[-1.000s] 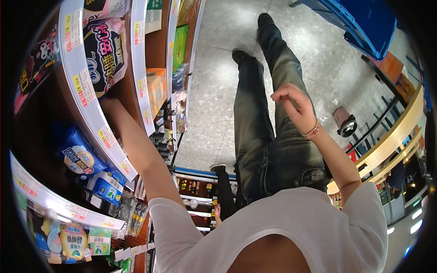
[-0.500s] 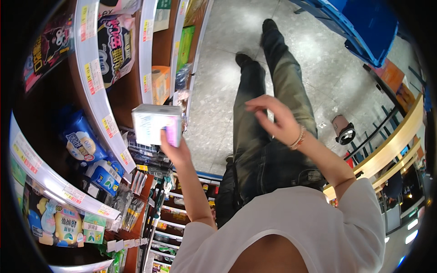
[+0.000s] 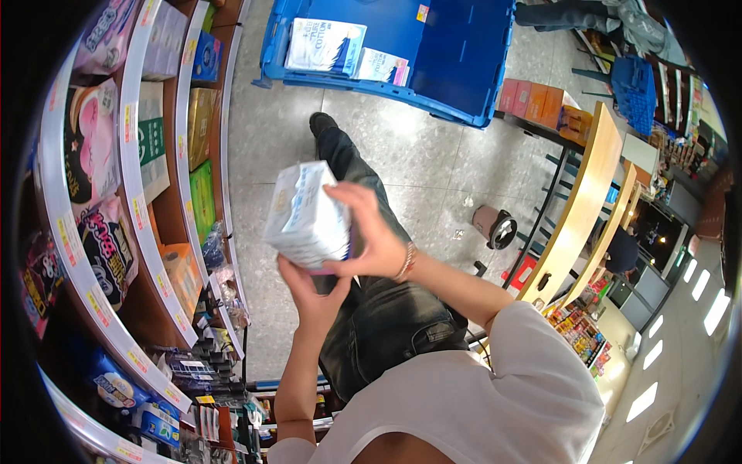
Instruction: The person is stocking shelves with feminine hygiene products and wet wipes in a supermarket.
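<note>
Both hands hold a white boxy package [image 3: 308, 213] with blue wave print and a pinkish lower edge, up in front of my legs. My left hand [image 3: 311, 298] grips it from below at the near side. My right hand [image 3: 373, 236], with a beaded bracelet at the wrist, wraps its right side, thumb and fingers spread over the faces. Ahead, a blue plastic crate [image 3: 456, 104] contains a large white pack [image 3: 325, 48] and a smaller white pack [image 3: 380, 68] with a pink edge, both in similar print.
Shop shelving [image 3: 139, 205] with bagged and boxed goods runs along my left. A pink-and-black bin [image 3: 495, 226] stands on the floor at right, near a wooden counter edge [image 3: 576, 209]. Orange boxes [image 3: 537, 100] and a blue basket [image 3: 634, 93] lie beyond.
My body has turned toward the right, bringing the crate into the upper middle. The right hand, free before, has come onto the package, which the left hand carried away from the shelf.
</note>
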Available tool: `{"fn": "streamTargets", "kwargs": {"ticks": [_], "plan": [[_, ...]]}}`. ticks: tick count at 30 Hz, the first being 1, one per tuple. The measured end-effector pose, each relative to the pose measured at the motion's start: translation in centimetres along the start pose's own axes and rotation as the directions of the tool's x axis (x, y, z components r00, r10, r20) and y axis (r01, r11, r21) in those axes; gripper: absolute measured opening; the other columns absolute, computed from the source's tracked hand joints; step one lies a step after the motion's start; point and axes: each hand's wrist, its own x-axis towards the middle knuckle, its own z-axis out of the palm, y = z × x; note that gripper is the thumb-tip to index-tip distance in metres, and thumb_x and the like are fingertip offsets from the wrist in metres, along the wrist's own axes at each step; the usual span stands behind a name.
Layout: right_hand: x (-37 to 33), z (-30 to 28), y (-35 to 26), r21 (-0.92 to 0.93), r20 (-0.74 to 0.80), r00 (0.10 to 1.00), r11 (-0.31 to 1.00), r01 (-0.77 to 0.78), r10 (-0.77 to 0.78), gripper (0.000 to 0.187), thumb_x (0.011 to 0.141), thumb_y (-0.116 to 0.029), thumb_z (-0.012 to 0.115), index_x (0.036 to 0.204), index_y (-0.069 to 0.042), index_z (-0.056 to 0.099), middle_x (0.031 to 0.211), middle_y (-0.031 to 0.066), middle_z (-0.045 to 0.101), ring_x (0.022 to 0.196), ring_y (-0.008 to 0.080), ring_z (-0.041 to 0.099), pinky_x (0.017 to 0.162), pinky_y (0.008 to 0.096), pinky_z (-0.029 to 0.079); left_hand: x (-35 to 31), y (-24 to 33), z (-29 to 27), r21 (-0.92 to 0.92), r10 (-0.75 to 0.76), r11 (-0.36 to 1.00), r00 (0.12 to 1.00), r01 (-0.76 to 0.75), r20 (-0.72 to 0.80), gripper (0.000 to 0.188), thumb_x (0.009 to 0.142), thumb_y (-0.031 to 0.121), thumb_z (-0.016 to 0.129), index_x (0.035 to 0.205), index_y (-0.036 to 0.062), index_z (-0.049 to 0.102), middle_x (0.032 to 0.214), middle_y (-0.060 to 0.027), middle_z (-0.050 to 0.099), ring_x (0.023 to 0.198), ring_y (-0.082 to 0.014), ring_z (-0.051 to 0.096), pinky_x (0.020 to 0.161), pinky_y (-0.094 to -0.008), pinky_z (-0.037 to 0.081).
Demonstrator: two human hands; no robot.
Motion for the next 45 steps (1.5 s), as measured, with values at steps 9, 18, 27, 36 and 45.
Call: {"fn": "streamTargets", "kwargs": {"ticks": [9, 18, 27, 36, 45], "plan": [[15.0, -17.6, 4.7, -0.262, -0.409, 0.881, 0.956, 0.136, -0.238, 0.103, 0.06, -0.016, 0.079, 0.136, -0.002, 0.01, 0.122, 0.0168, 0.039, 0.105, 0.0243, 0.051, 0.078, 0.0297, 0.048, 2.2, 2.4, 3.8, 0.203, 0.01, 0.977, 0.971, -0.06, 0.24, 0.061, 0.074, -0.003, 0.055, 0.13, 0.0007, 0.029, 0.126, -0.0187, 0.041, 0.106, -0.0257, 0.049, 0.086, -0.0339, 0.043], [19.1, -20.0, 18.9, -0.783, 0.195, 0.978, 0.613, 0.105, 0.08, 0.078, 0.063, -0.023, 0.074, 0.131, -0.018, 0.036, 0.121, 0.0116, 0.047, 0.11, 0.0305, 0.046, 0.093, 0.0382, 0.039, 5.3, 3.0, 3.2, 0.203, -0.087, 0.977, 0.992, 0.068, 0.086, 0.063, 0.074, -0.003, 0.053, 0.132, -0.0001, 0.027, 0.121, -0.0182, 0.045, 0.099, -0.0236, 0.052, 0.084, -0.0327, 0.043], [18.3, -18.8, 25.3, -0.642, 0.099, 0.97, 0.759, -0.106, 0.22, 0.049, 0.079, -0.005, 0.056, 0.126, -0.006, 0.043, 0.118, 0.0201, 0.05, 0.108, 0.0304, 0.05, 0.093, 0.0344, 0.04, 4.2, 2.0, 2.9, 0.241, -0.082, 0.969, 0.99, 0.052, 0.113, 0.057, 0.078, 0.0, 0.053, 0.13, 0.0001, 0.03, 0.126, -0.0168, 0.04, 0.103, -0.0222, 0.05, 0.087, -0.0316, 0.041], [18.5, -17.6, 18.2, -0.721, -0.055, 0.978, 0.685, 0.102, -0.203, 0.037, 0.082, -0.013, 0.055, 0.118, -0.014, 0.052, 0.111, 0.0122, 0.055, 0.1, 0.0284, 0.054, 0.087, 0.0342, 0.043, 2.3, 1.1, -13.9, 0.392, 0.172, 0.91, 0.736, 0.136, -0.655, 0.035, 0.082, -0.004, 0.047, 0.117, 0.0, 0.043, 0.117, -0.0122, 0.047, 0.107, -0.0224, 0.047, 0.086, -0.0307, 0.043], [10.4, -7.6, 4.3, -0.449, -0.404, 0.734, 0.817, 0.362, -0.547, 0.028, 0.073, 0.009, 0.051, 0.097, -0.001, 0.059, 0.099, 0.0089, 0.058, 0.087, 0.0188, 0.055, 0.074, 0.0262, 0.044, 4.4, 3.4, -24.1, 0.299, 0.25, 0.954, 0.535, 0.003, -0.807, 0.062, 0.081, 0.01, 0.061, 0.128, -0.0057, 0.024, 0.132, -0.0208, 0.031, 0.119, -0.027, 0.037, 0.1, -0.0351, 0.033]]}}
